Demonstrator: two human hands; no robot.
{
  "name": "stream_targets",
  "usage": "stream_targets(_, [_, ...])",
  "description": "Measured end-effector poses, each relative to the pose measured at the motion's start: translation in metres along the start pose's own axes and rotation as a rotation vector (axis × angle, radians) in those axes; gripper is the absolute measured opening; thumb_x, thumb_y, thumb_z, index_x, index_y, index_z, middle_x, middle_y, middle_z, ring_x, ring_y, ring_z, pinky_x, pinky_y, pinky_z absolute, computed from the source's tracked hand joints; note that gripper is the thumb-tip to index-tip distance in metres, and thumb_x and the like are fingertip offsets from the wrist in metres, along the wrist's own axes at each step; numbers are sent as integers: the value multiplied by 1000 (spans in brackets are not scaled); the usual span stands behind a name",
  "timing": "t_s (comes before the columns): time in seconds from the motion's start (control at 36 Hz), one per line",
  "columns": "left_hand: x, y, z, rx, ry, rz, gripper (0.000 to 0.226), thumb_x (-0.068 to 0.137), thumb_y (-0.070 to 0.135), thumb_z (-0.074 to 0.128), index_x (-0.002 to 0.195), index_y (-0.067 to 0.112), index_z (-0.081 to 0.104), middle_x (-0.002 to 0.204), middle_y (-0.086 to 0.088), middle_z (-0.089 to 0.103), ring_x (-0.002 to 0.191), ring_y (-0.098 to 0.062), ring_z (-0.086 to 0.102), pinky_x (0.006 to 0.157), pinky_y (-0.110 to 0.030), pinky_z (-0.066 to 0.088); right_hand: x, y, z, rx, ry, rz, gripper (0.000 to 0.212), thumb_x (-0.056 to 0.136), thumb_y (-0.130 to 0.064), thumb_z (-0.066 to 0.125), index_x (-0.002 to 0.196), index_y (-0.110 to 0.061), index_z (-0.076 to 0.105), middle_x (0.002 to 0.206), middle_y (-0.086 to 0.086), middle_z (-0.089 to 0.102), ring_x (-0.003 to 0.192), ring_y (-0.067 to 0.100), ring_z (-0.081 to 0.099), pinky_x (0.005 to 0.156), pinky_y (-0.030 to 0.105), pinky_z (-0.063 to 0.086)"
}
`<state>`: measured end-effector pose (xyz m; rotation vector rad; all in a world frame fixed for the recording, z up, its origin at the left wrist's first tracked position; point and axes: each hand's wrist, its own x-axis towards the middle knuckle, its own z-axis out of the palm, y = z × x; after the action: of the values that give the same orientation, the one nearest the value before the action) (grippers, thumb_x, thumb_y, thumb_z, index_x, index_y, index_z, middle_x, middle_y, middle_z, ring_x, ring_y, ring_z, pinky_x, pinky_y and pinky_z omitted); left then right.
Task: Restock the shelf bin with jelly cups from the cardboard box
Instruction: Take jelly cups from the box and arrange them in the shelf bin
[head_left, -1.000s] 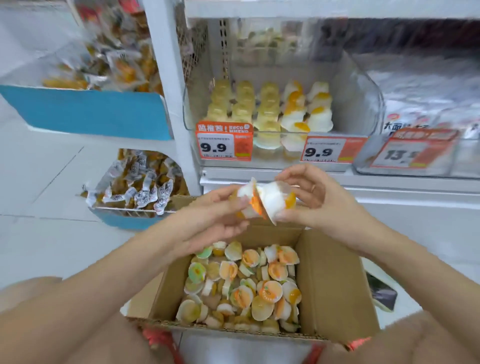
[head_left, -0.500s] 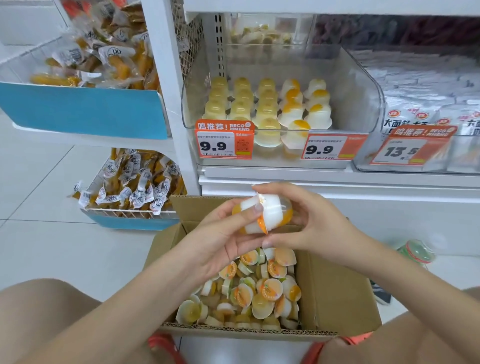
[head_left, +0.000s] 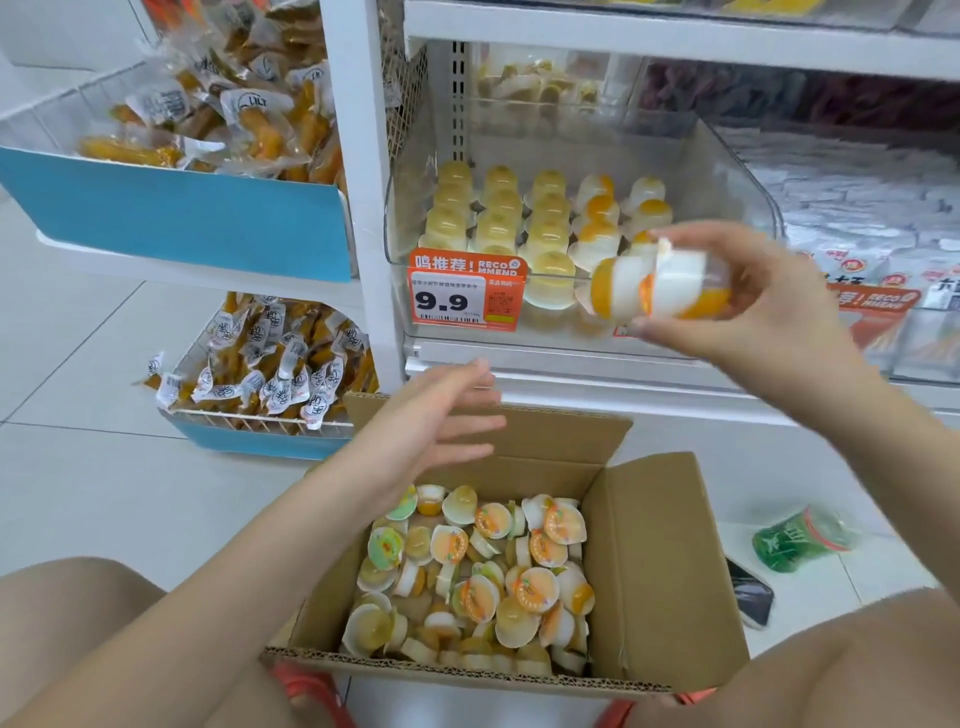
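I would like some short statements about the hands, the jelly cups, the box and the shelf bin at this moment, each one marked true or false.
1. The right hand holds two jelly cups in front of the clear shelf bin. True.
2. The left hand grips a jelly cup. False: it is open and holds nothing, above the cardboard box.
3. The cardboard box is empty. False: many loose cups lie in it.
4. The cups in the bin stand in rows. True.
5. The price tag on the bin's left front reads 13.5. False: it reads 9.9.
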<state>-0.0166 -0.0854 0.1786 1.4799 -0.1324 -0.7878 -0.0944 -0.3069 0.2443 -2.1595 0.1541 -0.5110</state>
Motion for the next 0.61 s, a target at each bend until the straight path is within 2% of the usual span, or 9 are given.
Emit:
stream_targets(0.03, [3,-1,-2,151,81,95,29,90,39,56,109,18,59,117,-1,64,97,-14,67,84,-36,56,12,-3,-14,-148,42,-30,56,57,-33,85,107,-32,61,99,-19,62,84,-5,57,76,11,45])
stream_targets(0.08, [10,-5,-7,501,228,355,23,85,37,63,101,22,57,112,6,60,94,-9,63,82,-32,54,41,-3,-37,-452,41,-36,59,60,-31,86,113,-28,61,108,-11,63,99,6,56,87,19,41])
stream_targets(0.11, [14,-7,-10,670,258,462,24,83,37,65,101,24,55,111,9,58,95,-7,60,81,-30,53,55,-1,-45,-593,1,-21,60,61,-31,86,115,-27,61,113,-4,64,106,15,55,91,27,38])
stream_targets(0.17, [22,-9,-13,888,252,574,30,82,38,66,106,25,52,112,10,54,98,-5,55,82,-30,51,79,6,-54,-800,-141,3,61,62,-30,86,117,-25,61,117,3,64,110,26,54,90,32,38])
stream_targets(0.25, [32,-9,-20,930,247,561,34,82,38,66,110,24,51,116,7,52,101,-8,53,85,-34,50,103,19,-54,-940,-348,-2,62,63,-26,86,120,-20,61,118,6,64,102,27,55,81,32,37])
stream_targets(0.33, [41,-8,-23,964,274,580,33,83,35,65,109,21,51,116,4,53,100,-10,51,83,-30,47,122,25,-51,-981,-426,-24,65,62,-26,87,120,-20,60,113,6,63,93,24,52,75,29,34])
stream_targets(0.42, [47,-7,-24,966,281,586,31,83,34,66,107,21,50,114,4,53,99,-10,51,78,-24,40,136,33,-47,-1060,-543,-51,59,63,-22,85,117,-27,61,104,5,61,86,24,49,72,30,35])
stream_targets(0.53, [52,-8,-27,992,275,570,33,84,31,65,111,19,50,117,3,53,101,-9,50,79,-22,36,143,51,-38,-1117,-711,-127,52,71,-8,71,116,-32,60,115,-3,63,90,21,52,76,28,37])
stream_targets(0.61, [56,-9,-28,982,259,544,34,84,29,65,113,17,50,119,1,52,102,-10,49,78,-22,36,143,60,-33,-1130,-762,-195,54,74,1,62,119,-28,61,116,-3,62,85,17,47,74,23,33])
